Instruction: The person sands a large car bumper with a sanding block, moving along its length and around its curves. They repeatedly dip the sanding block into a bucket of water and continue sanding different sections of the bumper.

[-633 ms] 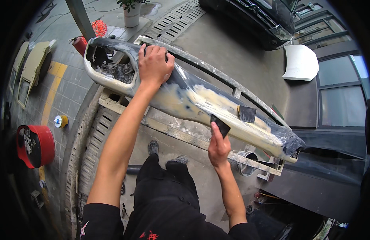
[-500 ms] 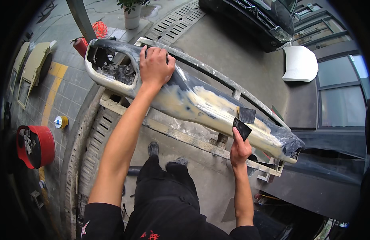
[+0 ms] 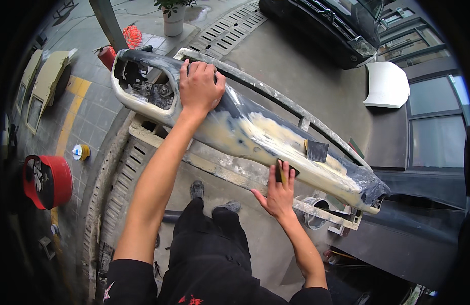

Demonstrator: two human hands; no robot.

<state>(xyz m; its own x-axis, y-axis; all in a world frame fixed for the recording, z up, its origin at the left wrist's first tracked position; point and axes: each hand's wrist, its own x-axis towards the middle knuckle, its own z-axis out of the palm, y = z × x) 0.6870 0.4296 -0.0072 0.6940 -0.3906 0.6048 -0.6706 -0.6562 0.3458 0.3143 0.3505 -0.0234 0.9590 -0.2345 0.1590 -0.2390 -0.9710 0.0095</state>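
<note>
A car bumper (image 3: 235, 133), dark with cream filler patches and pale dust, lies aslant across a metal stand (image 3: 225, 175). My left hand (image 3: 202, 89) rests on its upper part, fingers curled over the far edge beside the large opening. Farther right, my right hand (image 3: 279, 197) presses a dark piece of sandpaper (image 3: 294, 174) against the near edge. The sheet passes between its fingers, with a yellowish strip showing; the thumb is spread out. Another dark sheet of sandpaper (image 3: 317, 151) lies on the bumper, just beyond this hand.
A red bucket (image 3: 59, 182) and a small yellow-and-white tub (image 3: 81, 152) stand on the left floor. Under the stand's right end is a metal bucket (image 3: 316, 213). Car doors (image 3: 48, 84), a dark car (image 3: 331, 30) and a white panel (image 3: 387, 85) are farther off.
My right hand has moved left along the bumper's near edge with its sandpaper, and its fingers now lie flatter. My left hand keeps its place on the bumper. The view has shifted slightly.
</note>
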